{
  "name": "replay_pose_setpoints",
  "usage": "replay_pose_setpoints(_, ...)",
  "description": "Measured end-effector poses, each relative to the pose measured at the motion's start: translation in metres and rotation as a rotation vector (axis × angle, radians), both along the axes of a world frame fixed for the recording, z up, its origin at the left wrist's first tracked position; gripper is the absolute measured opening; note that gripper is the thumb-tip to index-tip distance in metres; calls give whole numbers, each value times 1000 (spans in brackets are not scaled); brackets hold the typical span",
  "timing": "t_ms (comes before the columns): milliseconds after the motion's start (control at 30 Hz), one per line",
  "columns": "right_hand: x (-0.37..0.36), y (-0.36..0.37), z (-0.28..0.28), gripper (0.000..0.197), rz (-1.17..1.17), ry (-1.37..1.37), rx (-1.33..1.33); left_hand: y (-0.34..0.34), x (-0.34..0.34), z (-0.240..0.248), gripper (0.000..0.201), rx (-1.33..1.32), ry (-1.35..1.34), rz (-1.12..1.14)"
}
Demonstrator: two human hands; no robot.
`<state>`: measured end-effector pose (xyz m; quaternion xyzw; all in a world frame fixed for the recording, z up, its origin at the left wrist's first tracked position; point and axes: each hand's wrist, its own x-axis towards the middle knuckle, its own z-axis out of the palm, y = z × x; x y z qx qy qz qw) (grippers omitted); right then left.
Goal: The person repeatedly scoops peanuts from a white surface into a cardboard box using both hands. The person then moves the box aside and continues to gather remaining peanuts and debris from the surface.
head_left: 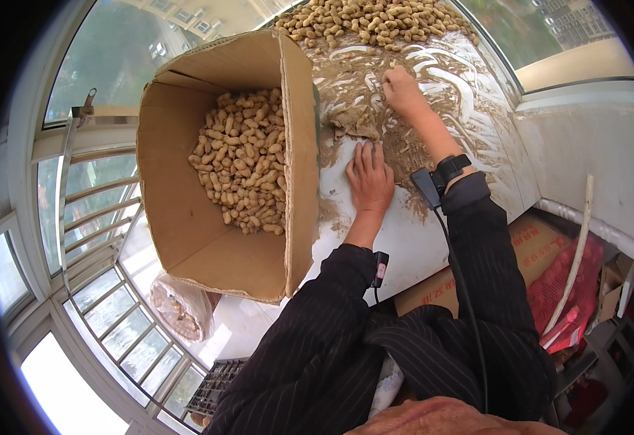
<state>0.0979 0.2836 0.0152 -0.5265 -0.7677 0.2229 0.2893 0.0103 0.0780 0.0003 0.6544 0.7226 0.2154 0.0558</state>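
Note:
My left hand (370, 180) lies on the white tabletop (404, 232), fingers stretched forward. Just beyond its fingertips is a crumpled brown clump (355, 121), perhaps a rag. Farther out and to the right, my right hand (404, 93) is closed low over the dirt-covered part of the surface. A small pale bit shows at its fingertips, too small to name. Ahead of both hands, a heap of unshelled peanuts (382, 22) spreads along the far end. To my left, a large open cardboard box (219, 257) holds many more peanuts (248, 159).
Loose soil (411, 159) streaks the tabletop. Windows and a metal railing (103, 196) border the left side. A plastic bag (181, 308) sits low behind the box. At right are a wall ledge (585, 138), a red bag (570, 290), a pale stick (574, 254) and a flat carton (440, 290).

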Motion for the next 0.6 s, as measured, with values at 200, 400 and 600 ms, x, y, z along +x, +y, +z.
replay_pose_setpoints(200, 8, 42, -5, 8, -146, 31, -4, 1, 0, 2, 48, 17, -1, -1)
replay_pose_setpoints(400, 6, 50, -13, 18, -104, -59, -50, 0, -1, 4, 49, -11, -42, -10)
replay_pose_setpoints(600, 11, 57, -23, 28, -242, 38, -33, 1, -1, 3, 50, -9, -33, -14)
